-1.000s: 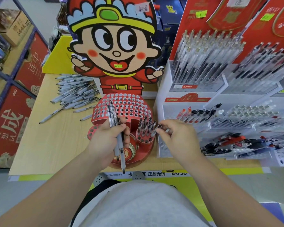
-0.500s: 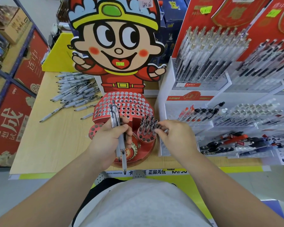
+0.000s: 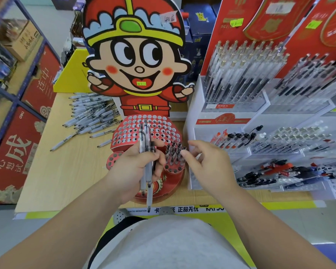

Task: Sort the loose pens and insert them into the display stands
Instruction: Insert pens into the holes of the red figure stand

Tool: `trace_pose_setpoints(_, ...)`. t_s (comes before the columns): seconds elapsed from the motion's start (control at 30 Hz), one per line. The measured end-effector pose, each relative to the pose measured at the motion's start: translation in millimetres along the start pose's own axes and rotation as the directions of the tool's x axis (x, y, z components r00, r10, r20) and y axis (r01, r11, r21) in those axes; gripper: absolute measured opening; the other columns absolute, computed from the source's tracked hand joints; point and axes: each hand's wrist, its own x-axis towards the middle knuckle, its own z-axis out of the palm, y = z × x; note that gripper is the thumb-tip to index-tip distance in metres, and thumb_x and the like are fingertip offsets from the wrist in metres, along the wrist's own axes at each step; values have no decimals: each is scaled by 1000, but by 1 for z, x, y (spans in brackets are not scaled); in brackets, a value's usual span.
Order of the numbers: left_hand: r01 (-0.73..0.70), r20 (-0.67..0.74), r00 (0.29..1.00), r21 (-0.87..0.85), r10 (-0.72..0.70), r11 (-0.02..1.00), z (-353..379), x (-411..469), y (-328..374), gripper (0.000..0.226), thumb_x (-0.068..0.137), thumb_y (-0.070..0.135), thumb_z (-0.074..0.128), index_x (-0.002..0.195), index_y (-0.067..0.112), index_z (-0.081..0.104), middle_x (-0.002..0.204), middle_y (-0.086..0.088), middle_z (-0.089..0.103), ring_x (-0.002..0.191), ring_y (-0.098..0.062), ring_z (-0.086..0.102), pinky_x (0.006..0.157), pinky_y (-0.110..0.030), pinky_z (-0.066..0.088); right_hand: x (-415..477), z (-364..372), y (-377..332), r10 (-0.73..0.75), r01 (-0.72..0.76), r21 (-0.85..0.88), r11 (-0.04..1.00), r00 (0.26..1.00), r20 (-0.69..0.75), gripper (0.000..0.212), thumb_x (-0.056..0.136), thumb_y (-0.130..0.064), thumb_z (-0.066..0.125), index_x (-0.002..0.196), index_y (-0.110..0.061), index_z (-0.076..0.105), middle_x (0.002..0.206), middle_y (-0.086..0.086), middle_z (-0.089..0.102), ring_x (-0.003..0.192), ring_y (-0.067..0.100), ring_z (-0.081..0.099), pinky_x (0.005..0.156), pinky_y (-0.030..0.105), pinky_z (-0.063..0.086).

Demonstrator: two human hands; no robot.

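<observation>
Head view: my left hand [image 3: 132,169] grips spare pens [image 3: 146,136]; right hand [image 3: 208,166] relaxed, empty.
Risk: my reaching fingers may knock seated pens [image 3: 174,152] from red stand [image 3: 163,125].

Pens [image 3: 144,133] in left hand [image 3: 132,169]; right hand [image 3: 208,166] slack beside red stand [image 3: 164,131].

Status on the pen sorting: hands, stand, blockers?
Left hand grips a few pens. Right hand open, empty, beside filled cup of red stand. Loose pile lies on table, far left. No blockers.
</observation>
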Motion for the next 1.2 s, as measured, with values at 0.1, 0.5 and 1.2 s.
trace_pose_setpoints(0.1, 5, 102, 995, 23, -7, 1000, 7, 1, 10, 34, 98, -8, 39, 124, 2, 58, 84, -17, 60, 58, -23, 50, 52, -32, 42, 1, -13, -15, 53, -55, 232, 971, 998, 16, 25, 94, -37, 66, 116, -25, 72, 83, -18, 67, 69, 4, 60, 67, 28, 50)
trace_pose_setpoints(0.5, 50, 268, 961, 85, -72, 995, 36, -1, 26, 54, 81, 5, 54, 135, 8, 53, 74, -21, 59, 60, -26, 60, 53, -31, 50, 9, -33, -39, 131, -296, 649, 701, 948, 291, 3, 86, -10, 76, 85, -12, 74, 102, 12, 66, 60, 12, 59, 57, 23, 49)
trace_pose_setpoints(1.2, 52, 104, 992, 200, -74, 978, 21, 3, 16, 19, 107, 11, 44, 117, 1, 57, 89, -18, 72, 65, -30, 64, 50, -33, 51, 9, -62, -22, 145, -262, 722, 641, 964, 221, 15, 93, -3, 66, 92, -15, 74, 68, -3, 68, 60, 11, 60, 51, 19, 42)
